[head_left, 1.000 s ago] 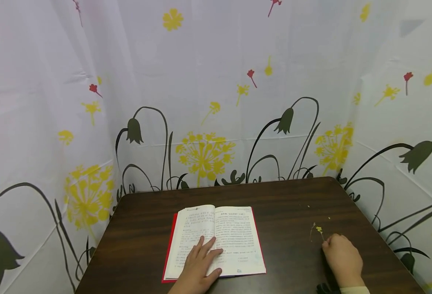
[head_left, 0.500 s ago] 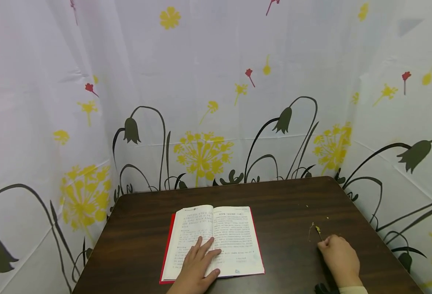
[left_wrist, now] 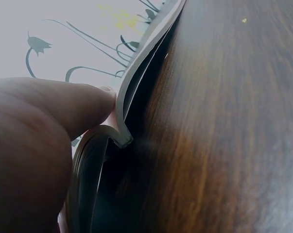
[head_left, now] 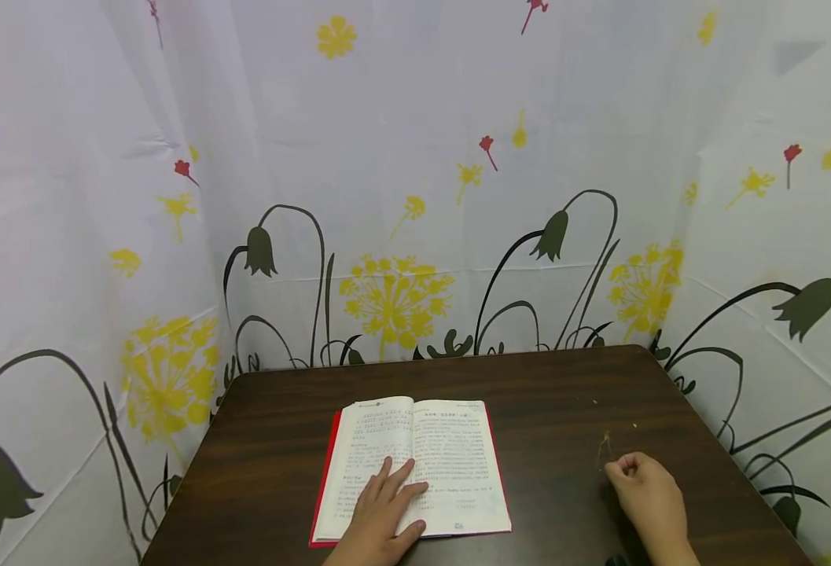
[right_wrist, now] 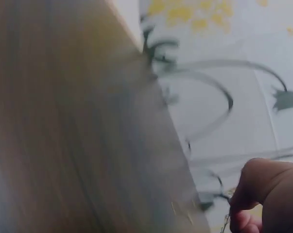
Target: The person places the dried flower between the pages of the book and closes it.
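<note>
Sprig (right_wrist: 226, 222) pinched in right hand (head_left: 648, 501), well right of open book (head_left: 457, 464); thin stem (head_left: 606, 437) on table (head_left: 549, 472) just beyond fingertips, long axis roughly front-to-back; left hand (head_left: 382, 511), fingers spread, rests on book.

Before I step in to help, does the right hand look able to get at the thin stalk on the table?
Probably yes: the thin stalk lies on the table just beside the right hand, with nothing visible between, though that hand seems to be pinching a small sprig.
</note>
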`<state>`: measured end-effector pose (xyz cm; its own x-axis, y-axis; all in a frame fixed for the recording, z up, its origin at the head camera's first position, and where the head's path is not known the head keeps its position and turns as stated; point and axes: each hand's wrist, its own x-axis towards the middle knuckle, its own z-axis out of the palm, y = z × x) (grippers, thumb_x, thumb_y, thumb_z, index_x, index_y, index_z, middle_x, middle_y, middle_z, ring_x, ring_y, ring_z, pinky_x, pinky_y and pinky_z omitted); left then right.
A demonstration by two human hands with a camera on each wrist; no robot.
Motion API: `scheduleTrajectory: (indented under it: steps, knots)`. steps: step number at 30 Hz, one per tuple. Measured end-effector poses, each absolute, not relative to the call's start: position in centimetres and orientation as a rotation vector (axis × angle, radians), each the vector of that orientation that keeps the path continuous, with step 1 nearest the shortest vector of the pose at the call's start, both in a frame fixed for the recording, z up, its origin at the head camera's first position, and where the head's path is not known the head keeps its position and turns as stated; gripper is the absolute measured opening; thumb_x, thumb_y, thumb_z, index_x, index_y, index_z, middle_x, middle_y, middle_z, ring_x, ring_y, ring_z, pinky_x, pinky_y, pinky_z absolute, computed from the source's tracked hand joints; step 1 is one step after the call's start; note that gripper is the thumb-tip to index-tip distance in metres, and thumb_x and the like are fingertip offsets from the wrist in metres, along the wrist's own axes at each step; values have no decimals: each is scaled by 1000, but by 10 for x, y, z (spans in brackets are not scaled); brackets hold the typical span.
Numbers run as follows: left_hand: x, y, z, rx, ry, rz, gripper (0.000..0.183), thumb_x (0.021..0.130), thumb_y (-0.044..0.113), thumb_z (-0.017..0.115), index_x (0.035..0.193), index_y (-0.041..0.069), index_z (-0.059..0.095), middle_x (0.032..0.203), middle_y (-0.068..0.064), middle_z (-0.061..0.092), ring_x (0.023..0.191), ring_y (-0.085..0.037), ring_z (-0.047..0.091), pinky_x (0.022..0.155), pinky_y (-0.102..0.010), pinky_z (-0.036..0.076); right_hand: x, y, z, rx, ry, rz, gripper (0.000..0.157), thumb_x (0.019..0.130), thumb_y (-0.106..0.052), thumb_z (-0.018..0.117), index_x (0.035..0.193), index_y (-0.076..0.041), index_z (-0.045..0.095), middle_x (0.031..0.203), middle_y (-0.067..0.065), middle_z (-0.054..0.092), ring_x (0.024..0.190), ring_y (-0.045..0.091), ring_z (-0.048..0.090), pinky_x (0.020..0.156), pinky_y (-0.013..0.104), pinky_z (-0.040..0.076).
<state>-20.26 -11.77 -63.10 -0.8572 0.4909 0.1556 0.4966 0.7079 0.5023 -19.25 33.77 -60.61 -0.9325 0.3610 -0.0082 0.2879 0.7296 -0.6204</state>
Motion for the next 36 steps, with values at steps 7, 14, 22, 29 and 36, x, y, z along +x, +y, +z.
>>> scheduleTrajectory:
  steps: [7,14,22,29,36]
  knots:
    - [-202,-118,-636,-837,-2904,-851,52,101,42,73,150,30,60,176,-7,39,163,-52,25,122,-80,28,-189,266,-608,-324,-2736,1118,5,92,-19,69,88,-17,69,83,0,58,70,12,52,63,27,41]
    - [-201,-116,-640,-823,-2888,-891,51,100,42,74,148,31,61,177,-15,34,162,-54,26,121,-81,28,-187,211,-605,-263,-2658,1412,8,90,-13,73,85,-17,68,73,-5,55,61,8,49,57,23,41]
    - [-200,-116,-639,-760,-2895,-973,52,100,47,75,148,33,62,177,-30,19,161,-61,21,118,-85,28,-198,135,-612,-137,-2585,1674,5,84,-11,72,81,-14,69,65,-8,52,58,6,47,53,20,37]
    - [-197,-119,-638,-758,-2867,-941,49,102,48,72,148,35,60,177,-28,23,161,-60,24,117,-83,32,-223,86,-624,-169,-2408,1907,8,91,-15,70,84,-12,70,65,-9,51,58,6,47,51,19,37]
    - [-195,-119,-634,-671,-2901,-957,58,101,52,73,152,27,59,179,-25,21,163,-57,21,121,-81,29,-239,76,-631,-261,-2450,1886,13,92,-19,71,81,-12,71,64,-8,51,61,11,50,53,22,39]
